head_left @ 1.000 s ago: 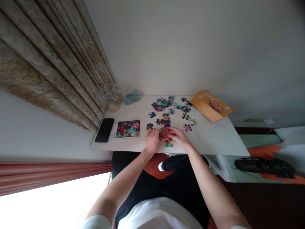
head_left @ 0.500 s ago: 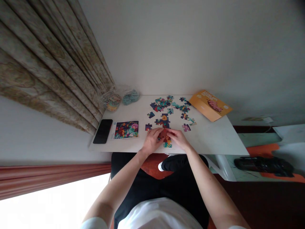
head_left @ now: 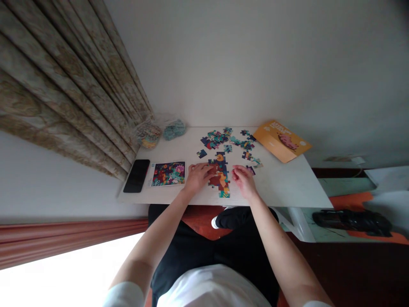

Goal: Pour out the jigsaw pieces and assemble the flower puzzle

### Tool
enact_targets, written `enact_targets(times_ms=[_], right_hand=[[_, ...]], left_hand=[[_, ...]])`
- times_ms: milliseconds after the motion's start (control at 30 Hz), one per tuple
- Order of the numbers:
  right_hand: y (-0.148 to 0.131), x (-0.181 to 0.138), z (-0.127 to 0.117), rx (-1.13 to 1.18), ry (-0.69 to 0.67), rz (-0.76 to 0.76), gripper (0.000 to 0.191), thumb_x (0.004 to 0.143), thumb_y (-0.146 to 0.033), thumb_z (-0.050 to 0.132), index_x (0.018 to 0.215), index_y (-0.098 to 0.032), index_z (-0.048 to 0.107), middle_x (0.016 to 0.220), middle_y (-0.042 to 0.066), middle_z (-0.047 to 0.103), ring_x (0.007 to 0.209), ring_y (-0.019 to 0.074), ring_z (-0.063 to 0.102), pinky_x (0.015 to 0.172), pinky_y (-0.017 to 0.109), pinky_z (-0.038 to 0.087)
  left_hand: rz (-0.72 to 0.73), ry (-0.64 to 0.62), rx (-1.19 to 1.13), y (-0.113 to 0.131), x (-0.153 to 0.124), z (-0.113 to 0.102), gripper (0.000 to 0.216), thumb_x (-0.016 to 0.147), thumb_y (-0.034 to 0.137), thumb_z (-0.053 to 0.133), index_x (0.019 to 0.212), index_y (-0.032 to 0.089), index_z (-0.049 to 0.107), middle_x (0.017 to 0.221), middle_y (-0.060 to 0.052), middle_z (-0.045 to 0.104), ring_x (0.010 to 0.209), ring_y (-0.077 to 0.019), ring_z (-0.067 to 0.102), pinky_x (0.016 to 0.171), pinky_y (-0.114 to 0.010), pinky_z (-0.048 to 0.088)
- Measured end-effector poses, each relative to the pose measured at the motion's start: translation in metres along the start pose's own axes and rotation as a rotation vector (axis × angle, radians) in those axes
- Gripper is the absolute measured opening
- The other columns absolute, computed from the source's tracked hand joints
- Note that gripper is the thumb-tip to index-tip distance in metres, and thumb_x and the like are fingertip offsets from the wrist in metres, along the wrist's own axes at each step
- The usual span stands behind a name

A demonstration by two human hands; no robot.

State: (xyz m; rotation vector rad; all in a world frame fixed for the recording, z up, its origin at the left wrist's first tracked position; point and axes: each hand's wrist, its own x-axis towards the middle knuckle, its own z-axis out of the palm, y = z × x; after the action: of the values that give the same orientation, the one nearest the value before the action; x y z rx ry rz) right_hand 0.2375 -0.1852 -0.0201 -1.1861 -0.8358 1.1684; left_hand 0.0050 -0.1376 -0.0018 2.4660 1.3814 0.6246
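A partly joined jigsaw puzzle (head_left: 220, 181) lies near the table's front edge, with brown, orange and dark blue parts. My left hand (head_left: 197, 177) rests at its left side, fingers stretched out and their tips on the brown part. Apart from the puzzle, on its right, my right hand (head_left: 244, 181) hovers with curled fingers; I see nothing in them. A purple puzzle piece (head_left: 251, 170) lies just behind the right hand, partly covered. Another loose piece (head_left: 201, 154) sits beyond the left hand. To the left is a printed picture card (head_left: 168, 173).
Loose puzzle pieces (head_left: 217, 138) lie scattered at the back of the white table (head_left: 277, 187). An orange box (head_left: 281, 140) stands at the back right. Plastic bags of pieces (head_left: 149, 135) sit at the back left, a black phone (head_left: 136, 175) at the left edge.
Both hands have moved apart, the left one leftward and the right one rightward off the puzzle. More of its brown part now shows. The piece left of the puzzle is now covered by my left hand.
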Motion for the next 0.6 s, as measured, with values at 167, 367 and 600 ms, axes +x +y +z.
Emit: enact_targets(times_ms=[167, 367, 600], right_hand=[[0.002, -0.004, 0.004, -0.026, -0.022, -0.003, 0.038, 0.076, -0.056, 0.079, 0.095, -0.025, 0.068, 0.073, -0.001, 0.063, 0.064, 0.0152, 0.054, 0.061, 0.03, 0.045], [0.01, -0.011, 0.01, -0.427, 0.129, -0.254, 0.028, 0.09, -0.05, 0.064, 0.094, -0.024, 0.07, 0.095, 0.008, 0.073, 0.092, 0.0246, 0.066, 0.089, 0.041, 0.053], [0.017, -0.011, 0.024, -0.972, -0.005, -0.458, 0.031, 0.094, -0.023, 0.053, 0.116, -0.02, 0.076, 0.134, 0.016, 0.07, 0.126, 0.0324, 0.06, 0.116, 0.055, 0.039]], left_hand=[[-0.011, -0.031, -0.037, -0.001, 0.005, 0.002, 0.024, 0.097, 0.03, 0.07, 0.121, 0.032, 0.074, 0.137, -0.006, 0.07, 0.127, -0.0281, 0.062, 0.11, -0.053, 0.037], [-0.001, 0.004, -0.086, 0.0, 0.004, 0.005, 0.023, 0.095, 0.03, 0.073, 0.117, 0.031, 0.075, 0.135, -0.006, 0.071, 0.127, -0.028, 0.063, 0.111, -0.052, 0.038], [0.002, 0.013, -0.116, 0.002, 0.002, 0.009, 0.025, 0.095, 0.03, 0.073, 0.119, 0.033, 0.075, 0.138, -0.006, 0.071, 0.129, -0.0281, 0.064, 0.11, -0.052, 0.04]])
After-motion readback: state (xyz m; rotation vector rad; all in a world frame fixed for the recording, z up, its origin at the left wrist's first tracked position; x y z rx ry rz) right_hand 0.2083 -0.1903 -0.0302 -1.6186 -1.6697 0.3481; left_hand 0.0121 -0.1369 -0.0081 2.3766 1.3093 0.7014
